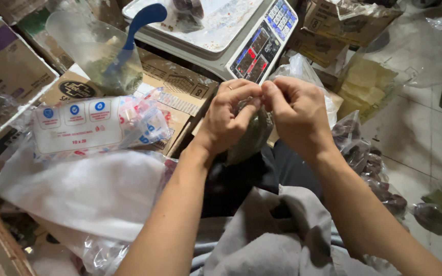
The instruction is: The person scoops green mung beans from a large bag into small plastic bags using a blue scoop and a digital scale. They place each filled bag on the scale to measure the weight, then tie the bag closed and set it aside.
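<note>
Small bag (251, 135) of seemingly green leaves, hands (259, 110) pinching.

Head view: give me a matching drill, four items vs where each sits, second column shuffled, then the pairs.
Items
1. small filled bag
2. blue scoop
3. weighing scale
4. pack of clear bags

Places
A. lying on a cardboard box, to the left of the hands
B. pinched at the top between the left hand and right hand
C. top centre, beyond the hands, keypad facing the person
D. standing in a clear plastic container, upper left

Pairs: 1-B, 2-D, 3-C, 4-A
</note>
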